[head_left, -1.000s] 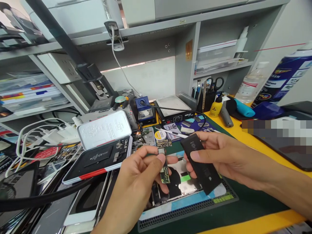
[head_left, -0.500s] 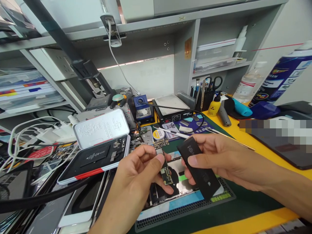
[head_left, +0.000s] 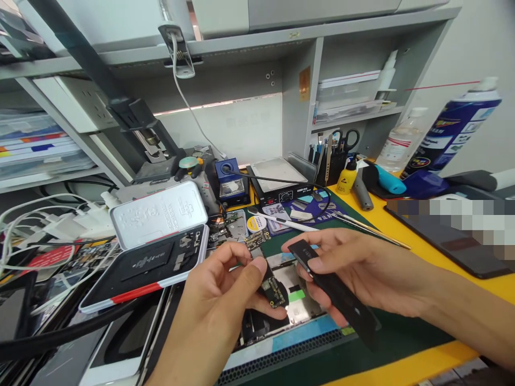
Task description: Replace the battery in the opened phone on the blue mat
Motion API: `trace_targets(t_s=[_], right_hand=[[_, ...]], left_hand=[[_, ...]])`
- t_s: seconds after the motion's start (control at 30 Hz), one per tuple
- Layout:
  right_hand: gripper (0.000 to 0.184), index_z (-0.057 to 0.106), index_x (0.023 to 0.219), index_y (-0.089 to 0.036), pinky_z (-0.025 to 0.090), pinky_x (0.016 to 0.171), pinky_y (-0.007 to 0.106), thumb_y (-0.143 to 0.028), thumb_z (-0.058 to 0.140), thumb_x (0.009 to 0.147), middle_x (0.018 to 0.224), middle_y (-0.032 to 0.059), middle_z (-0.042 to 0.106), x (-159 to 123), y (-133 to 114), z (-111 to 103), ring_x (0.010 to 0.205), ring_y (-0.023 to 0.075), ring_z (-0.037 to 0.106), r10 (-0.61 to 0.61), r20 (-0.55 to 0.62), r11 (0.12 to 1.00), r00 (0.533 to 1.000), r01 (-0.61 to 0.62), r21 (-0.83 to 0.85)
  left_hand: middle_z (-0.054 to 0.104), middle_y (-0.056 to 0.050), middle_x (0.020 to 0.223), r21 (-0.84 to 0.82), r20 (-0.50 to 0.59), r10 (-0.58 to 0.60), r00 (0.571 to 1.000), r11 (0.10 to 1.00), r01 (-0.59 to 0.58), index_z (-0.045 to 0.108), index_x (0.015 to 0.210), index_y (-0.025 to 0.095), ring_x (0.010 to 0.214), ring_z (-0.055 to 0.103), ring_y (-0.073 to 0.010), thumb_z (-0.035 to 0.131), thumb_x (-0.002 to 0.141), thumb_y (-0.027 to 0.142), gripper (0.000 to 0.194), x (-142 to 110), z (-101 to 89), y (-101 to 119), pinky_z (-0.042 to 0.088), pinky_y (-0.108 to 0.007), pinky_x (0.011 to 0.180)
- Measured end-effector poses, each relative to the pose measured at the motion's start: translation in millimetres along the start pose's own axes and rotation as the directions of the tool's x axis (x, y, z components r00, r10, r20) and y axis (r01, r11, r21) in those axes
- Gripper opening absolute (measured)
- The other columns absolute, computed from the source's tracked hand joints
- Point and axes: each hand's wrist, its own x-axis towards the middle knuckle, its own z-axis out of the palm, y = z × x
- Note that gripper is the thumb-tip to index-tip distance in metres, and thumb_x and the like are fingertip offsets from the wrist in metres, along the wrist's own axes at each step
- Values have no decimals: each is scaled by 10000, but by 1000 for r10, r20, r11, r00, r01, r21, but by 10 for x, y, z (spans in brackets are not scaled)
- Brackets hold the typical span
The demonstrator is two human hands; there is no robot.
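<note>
Between thumb and fingers, my left hand (head_left: 229, 289) grips a phone logic board (head_left: 273, 292), a narrow dark green strip with small metal shields. My right hand (head_left: 354, 262) is closed around a flat black phone battery (head_left: 336, 289), which is tilted so its face is seen at a slant. Below both hands lies an opened phone housing (head_left: 308, 308) with a bright metal interior and a green patch, partly covered by my fingers. It rests on a light blue and white holder (head_left: 285, 339) over a dark green mat (head_left: 322, 364).
An open tin (head_left: 140, 273) with a black battery and small parts stands left, beside a white-framed device (head_left: 129, 332). Behind are a black heating unit (head_left: 285, 195), a white pen-like tool (head_left: 281, 221) and a yellow bottle (head_left: 346, 177). A dark tablet (head_left: 442, 241) lies right.
My right hand has turned the battery, so its face now shows narrower and more edge-on. My left hand still holds the logic board in nearly the same place. The whole view has shifted slightly.
</note>
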Motion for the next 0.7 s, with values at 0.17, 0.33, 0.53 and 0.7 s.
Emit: trace_targets(t_s=[0.17, 0.33, 0.53, 0.7], right_hand=[[297, 706, 961, -143, 350, 270, 169, -250, 667, 687, 667, -40, 516, 37, -67, 12, 428, 77, 403, 124, 136, 980, 983, -143, 140], [333, 698, 1049, -130, 322, 272, 176, -217, 551, 763, 739, -16, 469, -49, -67, -112, 459, 89, 381, 145, 205, 958, 968, -189, 215], [324, 699, 1067, -123, 289, 285, 175, -211, 558, 789, 751, -13, 450, -65, -72, -100, 471, 84, 356, 138, 195, 956, 971, -182, 228], [316, 705, 1051, -128, 335, 282, 167, -215, 559, 785, 759, -10, 457, -55, -63, -91, 462, 81, 372, 122, 171, 969, 978, -155, 192]], left_hand=[[658, 35, 540, 37, -92, 88, 992, 996, -85, 606, 750, 232, 430, 665, -173, 856, 732, 516, 378, 0, -56, -120, 566, -260, 471], [686, 19, 556, 11, -32, 84, 996, 996, -84, 584, 728, 234, 437, 663, -174, 835, 771, 497, 366, 72, 19, -170, 536, -255, 458], [701, 8, 566, 29, -4, 64, 998, 998, -63, 565, 693, 239, 458, 663, -151, 806, 811, 480, 361, 44, 34, -111, 535, -223, 493], [723, -20, 585, 29, 92, 31, 995, 999, -34, 577, 711, 228, 486, 672, -151, 765, 848, 514, 369, 38, -10, -105, 550, -213, 512]])
